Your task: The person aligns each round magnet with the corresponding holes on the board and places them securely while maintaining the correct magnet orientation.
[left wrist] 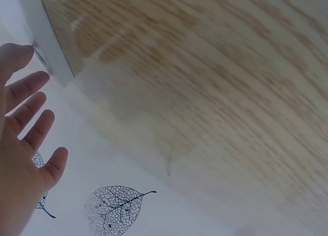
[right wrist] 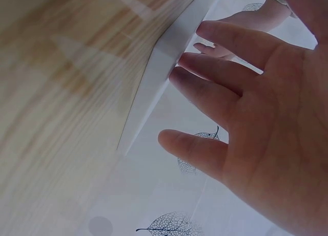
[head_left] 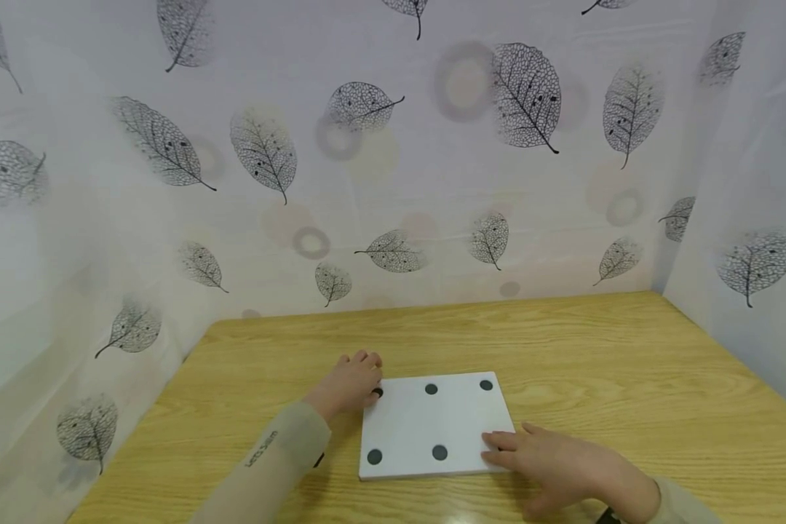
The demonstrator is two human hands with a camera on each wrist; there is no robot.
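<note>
A flat white board [head_left: 435,418] with several dark round spots lies on the wooden table. At its far left corner is my left hand [head_left: 352,382], thumb and fingers loosely bent beside a partly covered dark spot [head_left: 378,392]. In the left wrist view, the thumb and index fingertips [left wrist: 31,85] touch or nearly touch the board's corner [left wrist: 59,67]; the other fingers are spread apart. My right hand [head_left: 550,462] rests its fingertips on the near right part of the board, covering most of a spot there. Straight, spread fingers [right wrist: 205,92] meet the board's edge [right wrist: 154,77] in the right wrist view.
The wooden table [head_left: 629,364] extends around the board. A pale curtain [head_left: 432,182] printed with dark leaves stands behind it and along both sides. Beige sleeves [head_left: 282,451] cover both forearms.
</note>
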